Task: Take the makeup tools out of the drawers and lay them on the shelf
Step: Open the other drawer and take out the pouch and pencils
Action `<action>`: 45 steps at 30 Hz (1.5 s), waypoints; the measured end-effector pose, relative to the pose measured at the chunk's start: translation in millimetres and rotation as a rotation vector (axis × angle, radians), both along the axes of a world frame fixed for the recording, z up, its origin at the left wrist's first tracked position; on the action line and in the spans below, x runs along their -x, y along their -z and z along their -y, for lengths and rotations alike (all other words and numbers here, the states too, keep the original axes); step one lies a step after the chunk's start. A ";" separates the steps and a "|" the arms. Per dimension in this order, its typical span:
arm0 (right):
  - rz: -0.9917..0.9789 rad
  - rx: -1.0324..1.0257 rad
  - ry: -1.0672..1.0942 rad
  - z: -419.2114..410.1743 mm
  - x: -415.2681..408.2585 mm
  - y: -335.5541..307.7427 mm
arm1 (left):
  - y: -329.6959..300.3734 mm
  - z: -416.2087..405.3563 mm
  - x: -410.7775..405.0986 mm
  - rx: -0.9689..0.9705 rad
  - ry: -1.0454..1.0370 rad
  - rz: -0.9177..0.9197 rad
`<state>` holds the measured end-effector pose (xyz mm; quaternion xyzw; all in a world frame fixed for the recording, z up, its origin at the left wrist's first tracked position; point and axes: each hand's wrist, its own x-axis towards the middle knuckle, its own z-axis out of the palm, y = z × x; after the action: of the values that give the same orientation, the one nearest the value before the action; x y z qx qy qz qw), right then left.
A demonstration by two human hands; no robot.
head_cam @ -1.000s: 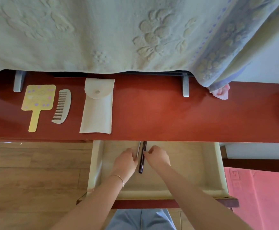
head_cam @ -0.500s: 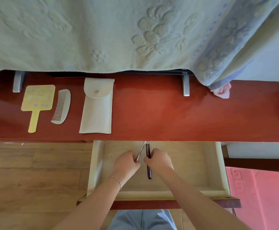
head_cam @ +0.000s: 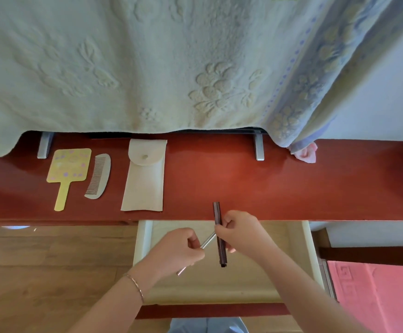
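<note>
Makeup tools: dark stick (head_cam: 219, 234) pinched in right hand (head_cam: 241, 233), upper end over shelf (head_cam: 267, 183) front edge, lower end over open drawer (head_cam: 299, 248). Left hand (head_cam: 179, 252) fingers closed round thin silver tool (head_cam: 206, 241). Risk: both tools cross near fingertips, could knock and drop back into drawer; stick may catch shelf lip. Open room right of pouch (head_cam: 144, 175); mirror (head_cam: 67, 173), comb (head_cam: 98, 176) fill left.

Shelf (head_cam: 279, 183) bare ahead and right of both hands; pouch (head_cam: 144, 175), comb (head_cam: 99, 176), mirror (head_cam: 67, 174) block forward-left (blanket (head_cam: 147, 68) overhangs beyond).
</note>
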<state>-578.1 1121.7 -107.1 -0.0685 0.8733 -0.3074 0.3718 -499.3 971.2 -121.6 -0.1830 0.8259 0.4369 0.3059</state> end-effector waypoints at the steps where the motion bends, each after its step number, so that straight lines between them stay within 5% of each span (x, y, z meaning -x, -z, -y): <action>1: -0.015 0.032 0.033 1.2 6.3 -6.8 | -5.2 4.5 3.8 -0.002 -0.035 -0.023; 12: -0.039 0.026 0.132 50.4 79.1 -0.3 | -3.0 29.1 85.4 0.297 -0.285 -0.360; 25: -0.130 -0.170 0.025 89.8 102.3 37.7 | 25.2 36.6 108.2 0.514 -0.154 -0.221; 38: -0.231 -0.144 0.015 74.0 91.7 32.7 | 17.1 35.1 100.2 0.452 -0.184 -0.219; 42: -0.412 -0.061 -0.061 33.2 62.9 19.5 | 14.4 31.5 71.5 0.545 -0.161 -0.480; 45: -0.527 -0.038 -0.307 2.1 33.2 20.7 | 23.3 21.7 38.5 0.570 0.072 -0.804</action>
<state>-611.2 1119.7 -127.8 -0.2701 0.9246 -0.2031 0.1758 -537.8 949.5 -145.0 -0.0476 0.9709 0.2189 -0.0842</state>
